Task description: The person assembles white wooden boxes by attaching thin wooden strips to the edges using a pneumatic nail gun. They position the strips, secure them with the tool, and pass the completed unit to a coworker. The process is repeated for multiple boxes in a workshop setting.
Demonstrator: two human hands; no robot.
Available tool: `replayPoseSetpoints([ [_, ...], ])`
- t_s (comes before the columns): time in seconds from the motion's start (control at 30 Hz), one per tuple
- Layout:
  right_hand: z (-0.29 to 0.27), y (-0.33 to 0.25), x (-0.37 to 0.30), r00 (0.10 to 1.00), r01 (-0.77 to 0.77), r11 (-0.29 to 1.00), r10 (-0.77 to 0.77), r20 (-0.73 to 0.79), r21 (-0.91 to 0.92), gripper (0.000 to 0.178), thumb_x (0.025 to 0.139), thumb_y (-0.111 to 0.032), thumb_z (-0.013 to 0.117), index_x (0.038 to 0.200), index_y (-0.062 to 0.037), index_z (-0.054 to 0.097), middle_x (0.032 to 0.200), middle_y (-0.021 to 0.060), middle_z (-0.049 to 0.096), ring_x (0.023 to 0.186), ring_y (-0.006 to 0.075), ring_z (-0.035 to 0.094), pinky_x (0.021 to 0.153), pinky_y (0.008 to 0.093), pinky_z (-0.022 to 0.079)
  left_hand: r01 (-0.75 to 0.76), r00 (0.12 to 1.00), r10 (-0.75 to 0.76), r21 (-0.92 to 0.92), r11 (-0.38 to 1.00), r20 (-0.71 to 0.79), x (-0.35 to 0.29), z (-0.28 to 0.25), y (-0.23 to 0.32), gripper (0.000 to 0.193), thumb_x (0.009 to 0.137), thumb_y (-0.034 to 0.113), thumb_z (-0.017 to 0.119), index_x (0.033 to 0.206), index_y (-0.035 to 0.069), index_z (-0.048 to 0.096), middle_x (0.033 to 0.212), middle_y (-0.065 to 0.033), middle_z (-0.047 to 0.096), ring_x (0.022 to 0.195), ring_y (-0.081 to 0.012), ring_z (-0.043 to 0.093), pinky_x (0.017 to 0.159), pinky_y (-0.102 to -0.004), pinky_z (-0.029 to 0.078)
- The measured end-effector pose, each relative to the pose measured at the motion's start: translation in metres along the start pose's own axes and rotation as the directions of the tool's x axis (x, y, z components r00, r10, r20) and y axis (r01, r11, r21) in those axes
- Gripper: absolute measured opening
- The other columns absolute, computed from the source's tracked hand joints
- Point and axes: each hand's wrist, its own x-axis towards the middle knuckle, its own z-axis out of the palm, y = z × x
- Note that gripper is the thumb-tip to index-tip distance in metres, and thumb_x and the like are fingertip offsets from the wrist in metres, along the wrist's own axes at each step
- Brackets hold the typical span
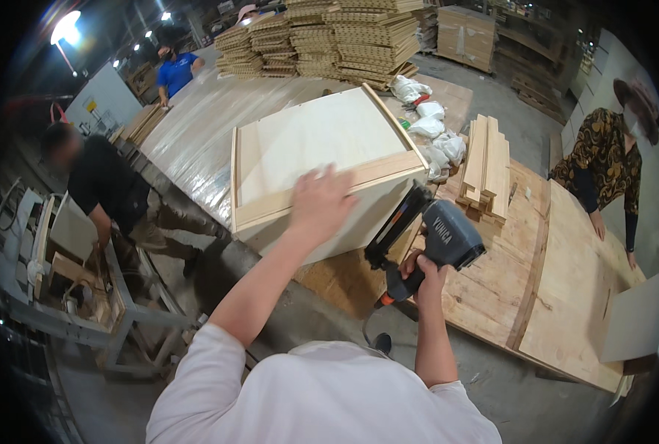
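Observation:
A pale wooden cabinet box (pixel 307 137) with narrow rails along its edges stands tilted in view in front of me. My left hand (pixel 323 200) lies on its near rail (pixel 385 172), fingers stretched out and slightly blurred. In my right hand (pixel 427 275) is a dark grey nail gun (pixel 448 235), my fingers wrapped round its handle. The gun's nose is up by the box's near right corner; whether it touches the wood I cannot tell. An orange hose fitting (pixel 383 300) sits at the foot of the handle.
Wood strips (pixel 485 166) are stacked on a plywood table (pixel 492 281) at right, where a person in a patterned shirt (pixel 603 159) leans. White bags (pixel 432 126) lie behind the box. Someone in black (pixel 111 174) bends over a metal-framed machine (pixel 122 311) at left. Panel stacks (pixel 322 44) rise behind.

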Motion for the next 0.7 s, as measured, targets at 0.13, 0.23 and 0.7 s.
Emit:
replayPoseSetpoints([
  [0.13, 0.015, 0.020, -0.015, 0.995, -0.092, 0.995, 0.090, 0.049, 0.035, 0.014, 0.081, -0.012, 0.057, 0.084, 0.0016, 0.054, 0.064, 0.0084, 0.053, 0.056, 0.0186, 0.053, 0.059, 0.0331, 0.046, 0.087, 0.995, -0.084, -0.070, 0.994, 0.051, -0.027, -0.016, -0.029, 0.038, 0.087, 0.033, 0.058, 0.123, 0.019, 0.058, 0.119, -0.0090, 0.057, 0.103, -0.0278, 0.051, 0.089, -0.0419, 0.041],
  [0.23, 0.023, 0.032, -0.022, 0.987, -0.121, 0.993, 0.119, 0.105, 0.013, 0.021, 0.082, -0.014, 0.056, 0.097, -0.0009, 0.049, 0.065, 0.0078, 0.053, 0.058, 0.0175, 0.052, 0.061, 0.0324, 0.045, 0.073, 0.997, -0.072, -0.079, 0.994, 0.009, -0.030, -0.017, -0.030, 0.035, 0.083, 0.030, 0.063, 0.117, 0.019, 0.062, 0.115, -0.0052, 0.059, 0.097, -0.0261, 0.053, 0.084, -0.0400, 0.044],
  [0.7, 0.037, 0.053, -0.023, 0.983, -0.131, 0.991, 0.130, 0.132, 0.001, 0.014, 0.088, -0.012, 0.054, 0.096, -0.0006, 0.055, 0.070, 0.0062, 0.054, 0.066, 0.0153, 0.053, 0.064, 0.0305, 0.044, 0.041, 0.996, -0.051, -0.127, 0.991, -0.076, -0.025, -0.016, -0.030, 0.031, 0.079, 0.027, 0.068, 0.108, 0.017, 0.067, 0.107, -0.0031, 0.062, 0.087, -0.0232, 0.056, 0.077, -0.0375, 0.047],
])
